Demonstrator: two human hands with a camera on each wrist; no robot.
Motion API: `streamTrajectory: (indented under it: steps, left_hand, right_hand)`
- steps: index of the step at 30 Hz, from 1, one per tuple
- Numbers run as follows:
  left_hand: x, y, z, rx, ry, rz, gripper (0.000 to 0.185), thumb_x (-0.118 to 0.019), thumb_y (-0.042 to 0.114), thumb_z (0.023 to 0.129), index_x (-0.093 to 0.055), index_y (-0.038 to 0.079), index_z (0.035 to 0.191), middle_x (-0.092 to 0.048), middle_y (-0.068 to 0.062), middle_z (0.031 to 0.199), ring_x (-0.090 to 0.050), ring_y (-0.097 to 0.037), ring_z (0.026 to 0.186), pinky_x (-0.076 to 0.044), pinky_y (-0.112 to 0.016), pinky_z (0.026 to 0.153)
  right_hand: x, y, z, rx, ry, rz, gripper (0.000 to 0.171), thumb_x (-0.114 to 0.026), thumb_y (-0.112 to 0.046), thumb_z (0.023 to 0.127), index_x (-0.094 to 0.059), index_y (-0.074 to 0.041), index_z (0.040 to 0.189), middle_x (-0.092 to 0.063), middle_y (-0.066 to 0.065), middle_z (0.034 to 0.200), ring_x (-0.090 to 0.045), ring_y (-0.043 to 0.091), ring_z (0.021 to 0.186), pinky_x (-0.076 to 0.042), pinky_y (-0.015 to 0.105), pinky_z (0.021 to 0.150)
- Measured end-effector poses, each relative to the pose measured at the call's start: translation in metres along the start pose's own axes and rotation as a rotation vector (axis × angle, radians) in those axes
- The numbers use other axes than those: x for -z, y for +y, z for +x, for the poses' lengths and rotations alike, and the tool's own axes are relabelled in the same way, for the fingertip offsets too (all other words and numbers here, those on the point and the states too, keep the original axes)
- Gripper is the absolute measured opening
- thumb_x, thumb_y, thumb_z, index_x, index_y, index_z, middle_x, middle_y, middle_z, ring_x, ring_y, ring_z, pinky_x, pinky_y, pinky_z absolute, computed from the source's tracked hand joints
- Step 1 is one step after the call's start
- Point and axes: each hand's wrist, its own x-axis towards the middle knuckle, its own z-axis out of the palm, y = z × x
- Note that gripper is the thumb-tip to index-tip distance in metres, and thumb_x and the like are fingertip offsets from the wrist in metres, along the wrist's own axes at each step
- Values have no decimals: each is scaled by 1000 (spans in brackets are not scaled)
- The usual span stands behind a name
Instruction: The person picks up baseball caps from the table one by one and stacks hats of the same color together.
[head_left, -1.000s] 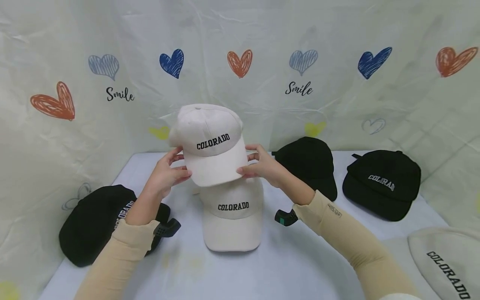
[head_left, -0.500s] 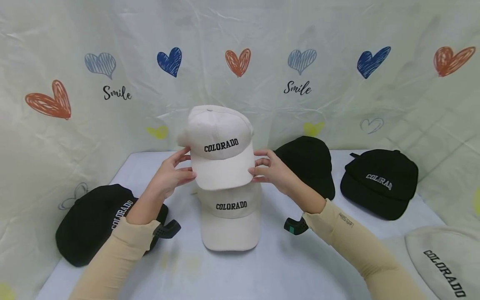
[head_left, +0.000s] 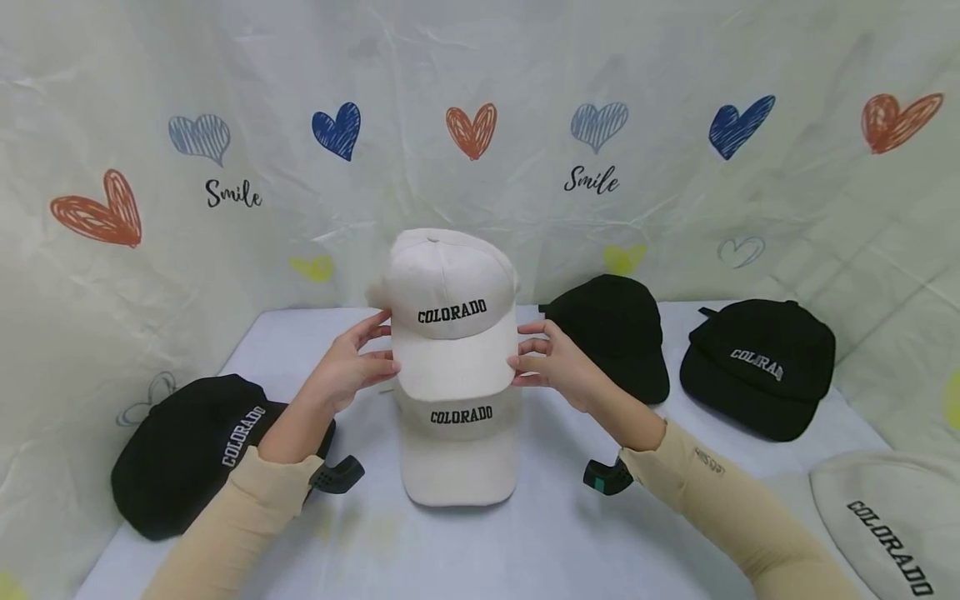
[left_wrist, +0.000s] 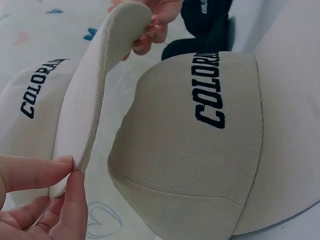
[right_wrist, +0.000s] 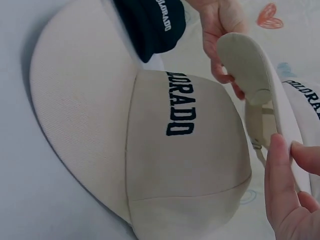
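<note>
Both hands hold a white baseball cap [head_left: 453, 287] marked COLORADO, one at each side of its brim. My left hand [head_left: 348, 362] pinches the brim's left edge between thumb and fingers, as the left wrist view shows at the brim [left_wrist: 82, 110]. On the other side my right hand [head_left: 558, 362] pinches the right edge. Below and partly behind it, a second cream COLORADO cap [head_left: 459, 467] rests on the table, brim toward me. The held cap hides that cap's crown in the head view. In the right wrist view a gap shows between the held brim [right_wrist: 275, 95] and the lower cap's crown [right_wrist: 190, 155].
A black COLORADO cap [head_left: 187, 450] lies at the left, partly behind the left forearm. Two more black caps, one [head_left: 611, 329] behind the right hand and one [head_left: 761, 367] farther right, stand at the back. A cream cap [head_left: 885, 517] sits at the front right of the white-covered table [head_left: 420, 554].
Both hands have carried the white cap to the right and then down, so it now overlaps more of the cream cap below. The other caps stay in place.
</note>
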Motion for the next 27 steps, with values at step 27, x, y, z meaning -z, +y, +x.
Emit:
streamTrajectory:
  steps: [27]
  left_hand:
    - [-11, -20, -10, 22, -38, -80, 78, -69, -9, 91, -33, 5, 158, -39, -19, 152, -62, -18, 104, -59, -27, 84]
  right_hand:
    - [5, 24, -20, -26, -59, 72, 90, -67, 6, 96, -14, -19, 164, -57, 13, 106, -65, 20, 87, -61, 38, 83]
